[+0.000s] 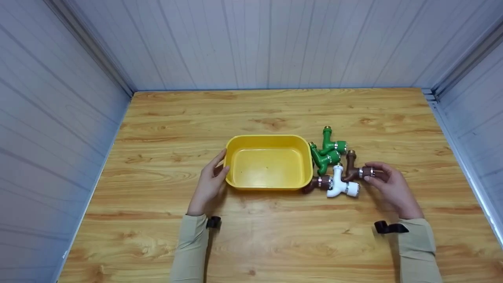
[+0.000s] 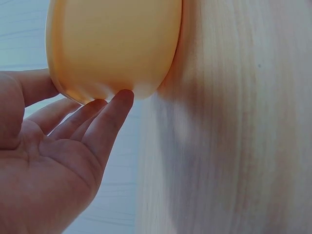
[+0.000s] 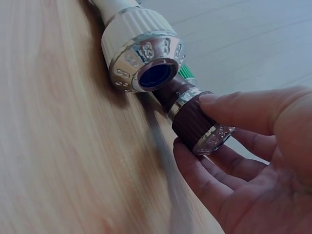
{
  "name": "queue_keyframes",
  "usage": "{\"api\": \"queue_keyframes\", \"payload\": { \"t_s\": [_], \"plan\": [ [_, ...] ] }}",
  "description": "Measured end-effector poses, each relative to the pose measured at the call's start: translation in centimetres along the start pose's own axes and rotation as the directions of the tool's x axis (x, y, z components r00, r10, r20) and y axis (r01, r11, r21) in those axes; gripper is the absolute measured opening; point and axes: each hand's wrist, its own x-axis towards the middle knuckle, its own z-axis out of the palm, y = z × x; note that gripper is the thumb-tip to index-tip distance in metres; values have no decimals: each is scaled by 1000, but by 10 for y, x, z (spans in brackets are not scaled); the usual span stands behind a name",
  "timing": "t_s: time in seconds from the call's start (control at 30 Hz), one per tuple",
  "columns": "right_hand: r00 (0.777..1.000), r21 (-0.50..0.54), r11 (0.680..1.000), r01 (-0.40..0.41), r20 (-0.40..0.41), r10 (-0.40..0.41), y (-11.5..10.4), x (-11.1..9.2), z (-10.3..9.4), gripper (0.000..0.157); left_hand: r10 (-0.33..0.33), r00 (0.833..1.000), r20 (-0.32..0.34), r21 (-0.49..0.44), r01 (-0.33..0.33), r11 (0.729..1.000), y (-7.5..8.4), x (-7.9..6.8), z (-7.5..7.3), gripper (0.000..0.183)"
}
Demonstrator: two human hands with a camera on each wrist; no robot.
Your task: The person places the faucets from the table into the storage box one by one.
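My left hand point(image 1: 209, 182) holds the left end of a yellow plastic basin point(image 1: 269, 185), thumb at the rim and fingers against the outer wall point(image 2: 117, 48). Nothing lies inside the basin. My right hand point(image 1: 393, 188) grips the ribbed knob of a brown tap point(image 1: 351, 167) between thumb and fingers; in the right wrist view the brown knob point(image 3: 192, 119) sits between them. Just left of that hand lies a white tap point(image 1: 337, 181), its knob point(image 3: 141, 48) close to the camera.
Two green taps point(image 1: 327, 141) point(image 1: 322, 160) lie against each other right of the basin. A second brown tap point(image 1: 318, 182) lies between the basin's right corner and the white tap. Pale panel walls point(image 1: 251, 43) enclose the wooden table point(image 1: 275, 236) at the back and sides.
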Motion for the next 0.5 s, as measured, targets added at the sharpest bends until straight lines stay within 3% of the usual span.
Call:
{"api": "queue_keyframes", "payload": {
  "t_s": [0.23,0.5],
  "plan": [
    [999,3,1000,25,-27,-24,1,0,-1,43,-22,1000,1,-41,22,999,-1,1,0,51],
    [999,-41,999,-10,-40,9,-2,-1,-1,44,-30,998,-47,-37,28,999,-30,7,1,51]
  ]
}}
